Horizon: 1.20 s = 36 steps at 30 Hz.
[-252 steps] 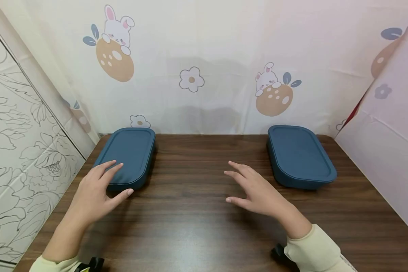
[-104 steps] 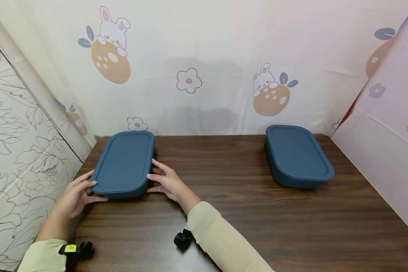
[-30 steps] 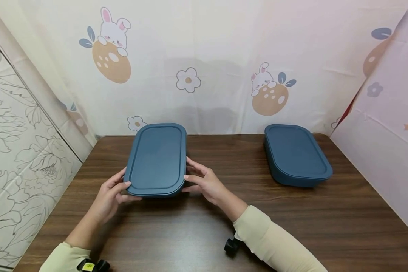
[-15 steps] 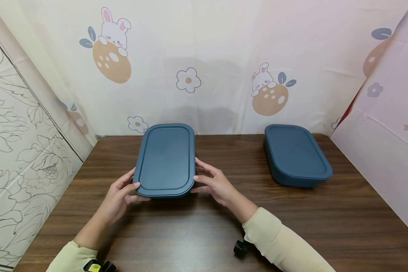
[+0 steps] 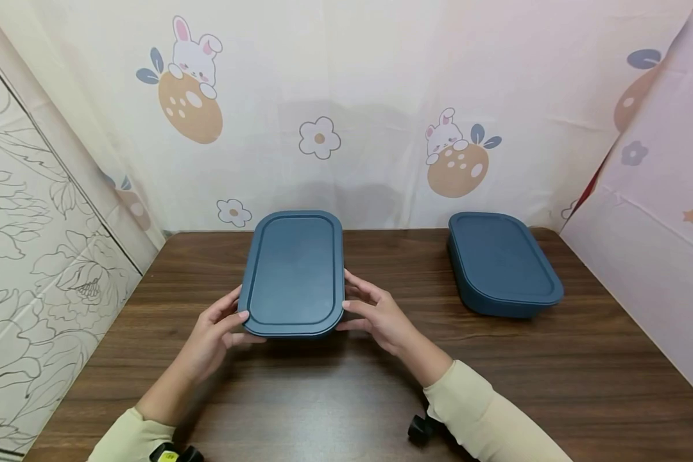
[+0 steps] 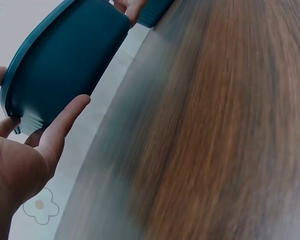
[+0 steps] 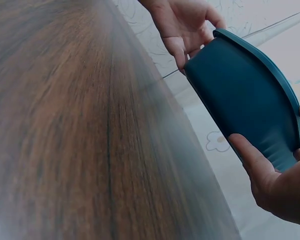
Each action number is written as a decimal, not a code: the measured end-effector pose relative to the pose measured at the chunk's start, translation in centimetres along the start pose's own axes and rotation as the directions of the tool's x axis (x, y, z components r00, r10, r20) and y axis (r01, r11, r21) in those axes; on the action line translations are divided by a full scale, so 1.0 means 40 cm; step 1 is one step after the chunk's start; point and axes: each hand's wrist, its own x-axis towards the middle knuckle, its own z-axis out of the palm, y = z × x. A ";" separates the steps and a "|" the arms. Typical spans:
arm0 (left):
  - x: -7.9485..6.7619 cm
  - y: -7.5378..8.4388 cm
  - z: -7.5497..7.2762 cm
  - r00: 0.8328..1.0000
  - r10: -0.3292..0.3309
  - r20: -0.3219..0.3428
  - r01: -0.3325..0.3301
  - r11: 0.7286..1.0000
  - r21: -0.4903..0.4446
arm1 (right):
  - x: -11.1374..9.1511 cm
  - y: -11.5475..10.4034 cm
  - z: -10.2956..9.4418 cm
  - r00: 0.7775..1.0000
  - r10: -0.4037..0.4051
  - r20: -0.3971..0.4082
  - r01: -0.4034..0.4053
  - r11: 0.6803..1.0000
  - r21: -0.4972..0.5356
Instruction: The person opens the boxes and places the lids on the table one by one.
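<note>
Above wood-grain worktop (image 5: 323,410), clasps blue lidded box (image 5: 296,269) in fingers of left hand (image 5: 209,340) at its eight o'clock, right hand (image 5: 385,322) at four, with second box (image 5: 505,260) at three.

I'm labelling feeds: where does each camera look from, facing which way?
Head: on the head, facing forward and down at the held lidded box, other lidded box and wooden table; left hand, right hand and sleeves show.
Left wrist: on that wrist, facing the held lidded box's side; both hands show, the right partly.
Right wrist: on that wrist, facing the held lidded box's side; both hands show.
Both wrist views share the held lidded box and wooden table.
</note>
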 end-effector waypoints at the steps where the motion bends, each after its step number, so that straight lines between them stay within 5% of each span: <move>1: 0.000 -0.001 0.002 1.000 0.000 0.001 0.000 1.000 -0.003 | -0.003 -0.001 -0.002 1.000 0.004 -0.003 -0.004 1.000 -0.002; 11: 0.009 -0.017 0.027 0.999 -0.019 0.050 0.019 1.000 -0.012 | -0.030 -0.009 -0.035 0.999 0.026 -0.032 -0.027 0.999 -0.019; 36: 0.050 -0.055 0.116 0.995 -0.089 0.043 0.091 0.995 -0.047 | -0.094 -0.029 -0.123 0.998 0.031 -0.059 -0.032 0.999 -0.017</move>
